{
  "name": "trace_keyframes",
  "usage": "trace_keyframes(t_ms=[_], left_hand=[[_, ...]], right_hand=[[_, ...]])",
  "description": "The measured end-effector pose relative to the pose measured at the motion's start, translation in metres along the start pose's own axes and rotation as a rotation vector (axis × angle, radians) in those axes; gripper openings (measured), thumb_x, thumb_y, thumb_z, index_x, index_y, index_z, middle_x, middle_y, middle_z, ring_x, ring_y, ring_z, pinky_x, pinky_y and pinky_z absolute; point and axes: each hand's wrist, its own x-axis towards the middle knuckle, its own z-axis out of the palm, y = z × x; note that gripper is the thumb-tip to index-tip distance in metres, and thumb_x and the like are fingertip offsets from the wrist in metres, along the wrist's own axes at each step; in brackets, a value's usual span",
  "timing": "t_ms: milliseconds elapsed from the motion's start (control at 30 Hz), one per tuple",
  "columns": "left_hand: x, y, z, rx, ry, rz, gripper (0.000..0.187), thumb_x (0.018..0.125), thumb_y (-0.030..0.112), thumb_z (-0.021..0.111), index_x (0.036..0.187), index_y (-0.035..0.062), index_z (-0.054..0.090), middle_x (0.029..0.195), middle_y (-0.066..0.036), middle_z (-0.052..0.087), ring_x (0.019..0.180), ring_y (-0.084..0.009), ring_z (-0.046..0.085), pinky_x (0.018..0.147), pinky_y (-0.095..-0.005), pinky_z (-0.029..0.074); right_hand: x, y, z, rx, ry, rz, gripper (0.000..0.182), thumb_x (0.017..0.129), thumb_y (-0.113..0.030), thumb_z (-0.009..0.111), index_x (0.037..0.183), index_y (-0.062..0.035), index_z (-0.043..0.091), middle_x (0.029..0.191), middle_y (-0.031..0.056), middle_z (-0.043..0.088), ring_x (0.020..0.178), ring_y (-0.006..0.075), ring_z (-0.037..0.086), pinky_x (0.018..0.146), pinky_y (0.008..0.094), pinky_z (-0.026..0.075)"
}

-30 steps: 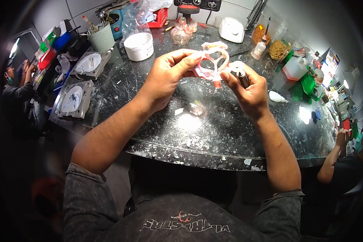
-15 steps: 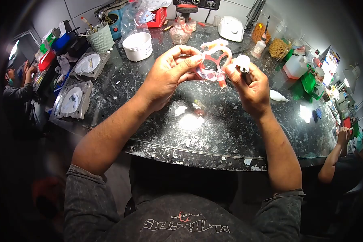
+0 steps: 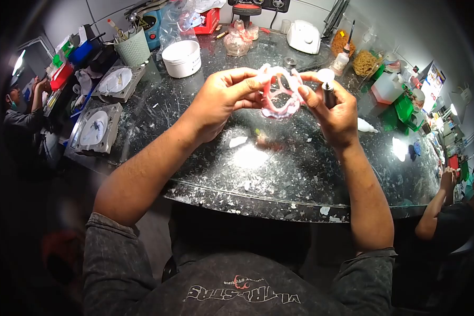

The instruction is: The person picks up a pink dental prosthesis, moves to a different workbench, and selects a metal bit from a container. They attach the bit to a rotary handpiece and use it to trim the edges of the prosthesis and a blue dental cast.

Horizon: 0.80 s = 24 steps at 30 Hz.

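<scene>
Both hands hold a pink looped plastic piece [image 3: 280, 92] above the far middle of the dark table [image 3: 300, 174]. The left hand [image 3: 221, 102] pinches its left side; the right hand [image 3: 334, 113] pinches its right side and also grips a small dark tool [image 3: 329, 95].

The dark shirt [image 3: 237, 287] bears an upside-down print, seemingly "VLTRLSTRS"; no other text is legible.

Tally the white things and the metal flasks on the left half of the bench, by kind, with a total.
Square metal flasks with white plaster: 2, one near the edge and one behind it
White round tub: 1
Pale green ribbed cup of tools: 1
Total: 4
</scene>
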Motion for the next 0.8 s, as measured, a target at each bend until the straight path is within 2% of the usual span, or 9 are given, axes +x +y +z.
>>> trace_keyframes(t_ms=[100,233,300,333,400,500,700,767,800], left_hand=[[0.002,0.002,0.000,-0.072,0.048,0.003,0.029,0.095,0.020,0.063,0.116,0.0006,0.065,0.107,-0.007,0.068,0.094,-0.0128,0.065,0.091,-0.0332,0.053],[0.005,-0.006,-0.002,0.214,0.147,0.094,0.032,0.094,0.018,0.063,0.122,0.0004,0.061,0.112,-0.009,0.068,0.101,-0.0161,0.065,0.094,-0.0352,0.053],[0.002,-0.004,-0.001,0.127,0.181,0.048,0.034,0.095,0.016,0.060,0.124,-0.0026,0.059,0.116,-0.012,0.066,0.103,-0.0180,0.065,0.095,-0.0359,0.054],[0.002,-0.001,-0.004,0.037,0.126,-0.014,0.037,0.096,0.018,0.056,0.126,-0.0045,0.057,0.118,-0.013,0.065,0.105,-0.0193,0.064,0.094,-0.0362,0.054],[0.004,0.003,-0.007,-0.184,0.052,-0.101,0.046,0.098,0.023,0.048,0.131,-0.0093,0.050,0.123,-0.016,0.062,0.108,-0.0236,0.063,0.094,-0.0375,0.055],[-0.001,0.010,0.003,-0.105,0.028,-0.008,0.048,0.099,0.024,0.047,0.135,-0.0082,0.046,0.126,-0.017,0.061,0.110,-0.0244,0.063,0.094,-0.0367,0.055],[0.002,0.004,-0.003,-0.035,0.027,0.014,0.047,0.098,0.018,0.055,0.139,-0.0028,0.046,0.129,-0.015,0.060,0.115,-0.0191,0.061,0.096,-0.0337,0.053],[0.002,0.003,-0.001,-0.038,0.047,0.021,0.048,0.096,0.016,0.058,0.139,-0.0016,0.047,0.129,-0.015,0.060,0.115,-0.0184,0.061,0.096,-0.0335,0.052],[0.003,0.001,0.000,-0.029,0.084,0.064,0.048,0.095,0.015,0.060,0.139,-0.0008,0.048,0.128,-0.015,0.061,0.114,-0.0187,0.061,0.097,-0.0336,0.052]], right_hand=[[0.000,0.004,-0.003,-0.058,-0.040,0.090,0.025,0.087,-0.020,0.073,0.105,-0.0018,0.070,0.081,0.0022,0.071,0.073,0.0041,0.061,0.066,0.0210,0.050],[-0.002,0.004,0.004,-0.123,-0.036,-0.087,0.024,0.084,-0.015,0.075,0.104,-0.0026,0.070,0.086,0.0046,0.073,0.074,0.0071,0.065,0.065,0.0217,0.053],[0.000,0.012,0.009,-0.233,0.035,-0.538,0.022,0.083,-0.014,0.076,0.102,-0.0038,0.070,0.090,0.0088,0.073,0.073,0.0138,0.070,0.063,0.0257,0.055],[0.000,0.010,0.009,-0.356,0.078,-0.627,0.026,0.079,-0.012,0.077,0.104,-0.0067,0.070,0.085,0.0098,0.072,0.069,0.0202,0.070,0.059,0.0292,0.055],[-0.003,-0.002,0.004,-0.460,0.023,-0.628,0.030,0.077,-0.011,0.077,0.105,-0.0075,0.070,0.082,0.0087,0.070,0.068,0.0211,0.069,0.057,0.0298,0.054],[-0.006,-0.009,0.002,-0.608,-0.049,-0.650,0.039,0.072,-0.008,0.077,0.110,-0.0095,0.068,0.076,0.0059,0.067,0.066,0.0222,0.068,0.056,0.0318,0.053],[-0.004,-0.001,0.009,-0.472,0.001,-0.577,0.046,0.070,-0.010,0.080,0.113,-0.0094,0.063,0.074,0.0066,0.067,0.067,0.0222,0.070,0.058,0.0318,0.055],[-0.009,-0.008,0.007,-0.429,-0.025,-0.306,0.057,0.073,-0.018,0.083,0.121,-0.0096,0.053,0.073,0.0084,0.067,0.066,0.0221,0.071,0.057,0.0314,0.056],[-0.005,-0.001,0.011,-0.320,-0.010,-0.366,0.062,0.079,-0.026,0.081,0.125,-0.0100,0.044,0.074,0.0085,0.068,0.065,0.0180,0.070,0.053,0.0299,0.054]])
